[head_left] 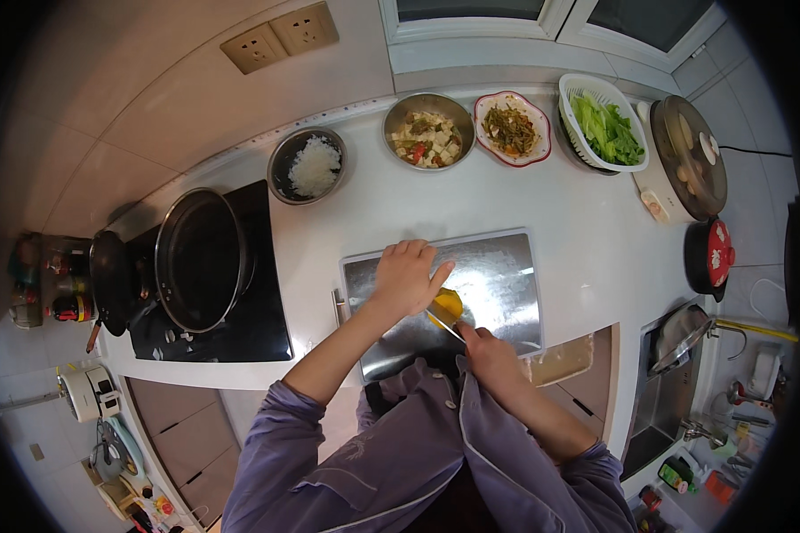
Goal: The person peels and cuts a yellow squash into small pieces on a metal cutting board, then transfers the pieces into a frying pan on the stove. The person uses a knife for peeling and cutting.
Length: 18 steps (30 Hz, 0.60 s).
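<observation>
A metal-faced cutting board [500,280] with a pale rim lies on the white counter in front of me. On it sits a yellow-orange piece of food [451,301], its exact kind unclear. My right hand [490,356] grips a kitchen knife [448,326], whose blade lies against the near side of that piece. Above the board's left half, my left hand [405,280] is stretched flat with its thumb apart, just left of the yellow piece. Whether its palm touches the blade or the food is hidden.
Behind the board stand a steel bowl of white shreds [283,166], a bowl of diced food [390,123], a red-rimmed dish [545,143] and a white basket [571,100] of greens. A pan [162,266] occupies the black cooktop [267,320] at left; a sink [660,413] is right.
</observation>
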### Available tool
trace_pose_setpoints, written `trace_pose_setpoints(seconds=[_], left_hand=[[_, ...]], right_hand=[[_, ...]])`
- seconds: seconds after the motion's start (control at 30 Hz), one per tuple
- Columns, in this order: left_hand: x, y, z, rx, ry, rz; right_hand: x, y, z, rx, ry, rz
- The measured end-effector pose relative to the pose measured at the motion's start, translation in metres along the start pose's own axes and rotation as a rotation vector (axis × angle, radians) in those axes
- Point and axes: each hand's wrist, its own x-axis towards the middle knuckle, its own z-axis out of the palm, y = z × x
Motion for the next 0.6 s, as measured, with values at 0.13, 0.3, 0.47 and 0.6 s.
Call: trace_pose_setpoints(seconds=[0.13, 0.3, 0.47, 0.6], left_hand=[[0.000, 0.002, -0.004, -0.023, -0.049, 0.004], [0.007, 0.013, 0.002, 0.068, -0.019, -0.003], [0.010, 0.035, 0.004, 0.091, -0.036, 0.023], [0.014, 0.042, -0.001, 0.085, -0.045, -0.010]], right_hand=[[0.001, -0.004, -0.009, 0.048, -0.045, 0.029], [0.003, 0.014, -0.006, 0.091, -0.060, 0.032], [-0.002, 0.040, 0.020, 0.161, 0.054, -0.005], [0.002, 0.038, 0.020, 0.173, 0.069, 0.009]])
